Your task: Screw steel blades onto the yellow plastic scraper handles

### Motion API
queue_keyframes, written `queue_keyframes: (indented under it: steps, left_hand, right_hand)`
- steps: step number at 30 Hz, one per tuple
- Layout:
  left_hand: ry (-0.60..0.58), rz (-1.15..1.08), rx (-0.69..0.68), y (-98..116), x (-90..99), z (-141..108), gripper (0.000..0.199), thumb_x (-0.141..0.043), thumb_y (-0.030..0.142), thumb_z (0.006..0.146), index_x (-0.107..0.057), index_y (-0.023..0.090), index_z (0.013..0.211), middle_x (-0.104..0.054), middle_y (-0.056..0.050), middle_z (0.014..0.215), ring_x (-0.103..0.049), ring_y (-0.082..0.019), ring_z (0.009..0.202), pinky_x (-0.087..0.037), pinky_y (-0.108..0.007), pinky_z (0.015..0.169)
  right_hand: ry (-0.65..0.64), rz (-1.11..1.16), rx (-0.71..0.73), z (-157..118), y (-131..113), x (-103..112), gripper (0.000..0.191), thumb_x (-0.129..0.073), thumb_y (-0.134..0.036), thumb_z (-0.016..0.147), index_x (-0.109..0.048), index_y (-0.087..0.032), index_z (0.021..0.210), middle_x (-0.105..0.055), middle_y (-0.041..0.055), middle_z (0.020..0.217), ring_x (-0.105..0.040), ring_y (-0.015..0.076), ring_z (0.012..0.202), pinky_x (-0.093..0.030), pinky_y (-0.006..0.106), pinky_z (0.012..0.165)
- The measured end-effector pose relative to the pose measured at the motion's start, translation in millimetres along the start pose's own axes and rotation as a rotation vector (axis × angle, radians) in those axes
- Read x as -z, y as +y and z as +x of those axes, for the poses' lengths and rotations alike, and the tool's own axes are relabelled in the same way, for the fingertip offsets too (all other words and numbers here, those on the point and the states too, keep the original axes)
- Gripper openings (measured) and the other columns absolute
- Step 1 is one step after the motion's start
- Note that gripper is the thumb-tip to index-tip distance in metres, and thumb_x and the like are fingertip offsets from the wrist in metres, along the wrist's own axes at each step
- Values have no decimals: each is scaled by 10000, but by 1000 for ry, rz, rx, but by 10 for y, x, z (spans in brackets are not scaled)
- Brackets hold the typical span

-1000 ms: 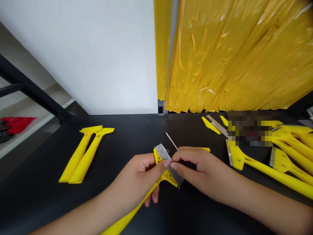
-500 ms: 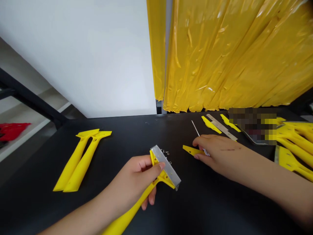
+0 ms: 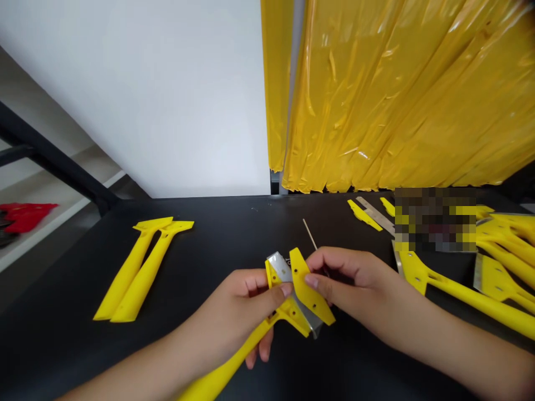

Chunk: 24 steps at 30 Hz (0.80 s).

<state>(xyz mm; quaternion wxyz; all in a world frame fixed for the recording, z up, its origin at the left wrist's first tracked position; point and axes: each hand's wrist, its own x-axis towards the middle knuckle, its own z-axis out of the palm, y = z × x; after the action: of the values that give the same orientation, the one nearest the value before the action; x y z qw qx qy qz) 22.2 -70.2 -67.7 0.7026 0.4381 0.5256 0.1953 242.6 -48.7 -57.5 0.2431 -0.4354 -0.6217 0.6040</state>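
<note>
My left hand (image 3: 251,306) is closed round the head of a yellow scraper handle (image 3: 234,356), the thumb pressing on a metal blade (image 3: 308,316) that lies across the head. Between thumb and fingers my right hand (image 3: 346,284) pinches a yellow clamp plate (image 3: 311,284) with small holes, held up against the blade's far side; whether the two touch I cannot tell. A thin screwdriver (image 3: 310,234) also sticks out from the right fingers, its grip end hidden. Small screws (image 3: 288,261) lie on the table just behind the blade, mostly covered.
Two yellow handles (image 3: 144,267) lie at the left of the black table (image 3: 225,234). At the back right are a loose yellow plate (image 3: 364,215) and a metal strip (image 3: 375,214). Several scrapers with blades (image 3: 455,289) lie at the right, beside a blurred-out patch.
My right hand has brought the yellow plate left from the table to the blade, turning it upright, with the screwdriver still in its fingers. The left hand has hardly moved.
</note>
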Motion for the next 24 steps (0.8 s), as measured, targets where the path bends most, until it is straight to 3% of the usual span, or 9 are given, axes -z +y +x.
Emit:
queue_keyframes:
  steps: [8, 15, 24]
  left_hand:
    - [-31, 1, -8, 18, -17, -28, 315, -616, 504, 985, -672, 196, 959, -571, 40, 472, -526, -114, 403, -419, -139, 357]
    - [-48, -23, -109, -26, 7, -8, 324, -626, 490, 978, -666, 171, 1009, -584, 35, 537, -487, -91, 420, -424, -142, 385]
    - [-88, -9, -82, -77, -23, 2, 327, -678, 503, 974, -642, 179, 1007, -578, 50, 573, -459, -71, 419, -408, -145, 405]
  right_hand:
    - [-16, -20, 9, 66, 68, 9, 214, -639, -410, 994, -720, -217, 954, -681, 0, 875, -570, 154, 790, -465, 274, 703]
    - [3, -82, 38, 79, 116, -43, 213, -619, -390, 1006, -701, -203, 945, -652, -3, 849, -533, 143, 760, -442, 268, 682]
    - [22, 24, 13, 134, 229, -142, 281, -770, -410, 913, -602, -206, 821, -555, -41, 749, -465, 124, 692, -392, 240, 612]
